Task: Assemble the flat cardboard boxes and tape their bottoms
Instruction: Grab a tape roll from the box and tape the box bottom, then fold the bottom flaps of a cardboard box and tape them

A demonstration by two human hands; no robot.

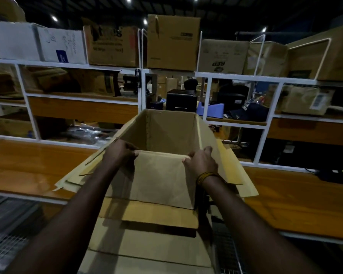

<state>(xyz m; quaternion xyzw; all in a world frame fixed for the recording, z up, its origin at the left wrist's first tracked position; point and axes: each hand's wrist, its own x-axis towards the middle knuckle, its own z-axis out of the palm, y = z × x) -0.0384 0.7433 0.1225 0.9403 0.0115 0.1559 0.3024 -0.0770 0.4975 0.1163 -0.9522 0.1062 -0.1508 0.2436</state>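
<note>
We have the opened cardboard box (162, 175) at centre frame, atop flat boxes (147, 240) toward 6 o'clock; left hand (120, 153) and right hand (201, 163) each pinch its near top edge; we judge it light, bendy, best gripped at corners.

Both forearms are bare, with no sleeves reaching into view. The right wrist wears a band (206, 176) of several thin yellow-orange threads or cords wound together. The left hand (120, 153) and right hand (201, 162) carry no gloves, and no rings can be made out.
</note>
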